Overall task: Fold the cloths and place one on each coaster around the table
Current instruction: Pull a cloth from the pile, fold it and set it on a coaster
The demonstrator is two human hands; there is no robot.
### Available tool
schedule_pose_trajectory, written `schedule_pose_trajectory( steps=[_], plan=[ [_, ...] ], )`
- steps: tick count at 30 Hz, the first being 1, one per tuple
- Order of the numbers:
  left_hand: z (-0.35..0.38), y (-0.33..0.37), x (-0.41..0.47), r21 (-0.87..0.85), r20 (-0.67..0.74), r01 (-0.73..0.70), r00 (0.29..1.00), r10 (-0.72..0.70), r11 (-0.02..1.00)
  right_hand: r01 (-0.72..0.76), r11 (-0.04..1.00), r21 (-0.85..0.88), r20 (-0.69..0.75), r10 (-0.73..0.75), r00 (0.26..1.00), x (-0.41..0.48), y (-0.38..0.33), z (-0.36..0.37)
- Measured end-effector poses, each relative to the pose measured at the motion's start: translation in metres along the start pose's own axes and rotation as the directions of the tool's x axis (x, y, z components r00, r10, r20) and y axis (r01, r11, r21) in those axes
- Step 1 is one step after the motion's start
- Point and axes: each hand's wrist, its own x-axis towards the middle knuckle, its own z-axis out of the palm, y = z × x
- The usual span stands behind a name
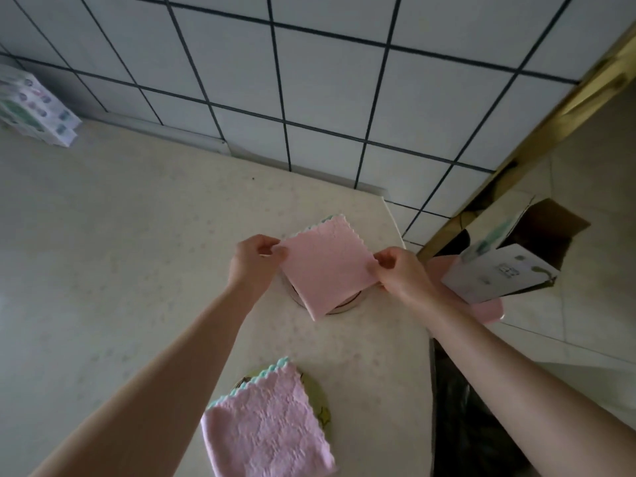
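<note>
Both hands are on it: the left hand (256, 258) pinches the left corner of a folded pink square cloth (327, 266) at frame centre, and the right hand (401, 270) pinches its right corner. The cloth is over a round coaster (339, 306) whose rim peeks out beneath its lower edge, on the pale speckled worktop (120, 235). Low in the frame, a second folded pink cloth with a teal scalloped edge (265, 425) lies on a green round coaster (318, 395). A white box (499, 273) sits at right.
</note>
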Motion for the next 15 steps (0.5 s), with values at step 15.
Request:
schedule_pose_trajectory(
  steps=[15],
  plan=[
    [0.003,0.013,0.022,0.341,0.057,-0.079,0.996,0.063,0.937,-0.224,0.966,0.126,-0.019,0.228,0.973,-0.005,0.009,0.0]
  ],
)
